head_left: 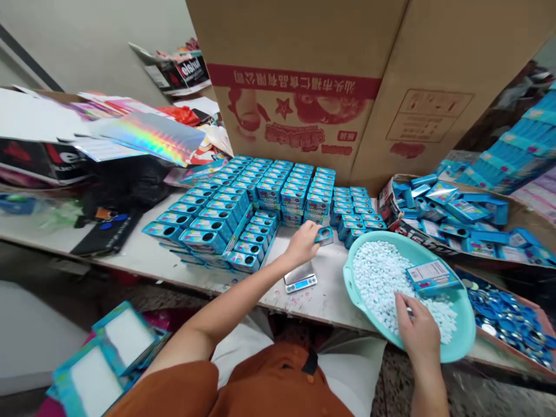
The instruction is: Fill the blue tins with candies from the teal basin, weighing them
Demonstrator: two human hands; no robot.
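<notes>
My left hand (303, 244) reaches out past a small digital scale (300, 279), its fingers closed at the left end of a small blue box (325, 235) with a dark round hole. The scale's display is lit. Over a turquoise basin (467, 333), my right hand (417, 327) is lowered to a heap of small white pellets (377, 266). Its fingers are curled with the thumb close to them; what they pinch, if anything, is hidden. Another blue box (434, 277) lies on the pellets at the basin's right side.
Rows of stacked blue boxes (208, 226) stand left and behind the scale. A large cardboard carton (295, 35) rises behind them. At right are a carton of loose blue boxes (473, 211) and a tray of blue and silver round pieces (512, 313). Printed sheets (147, 136) lie at left.
</notes>
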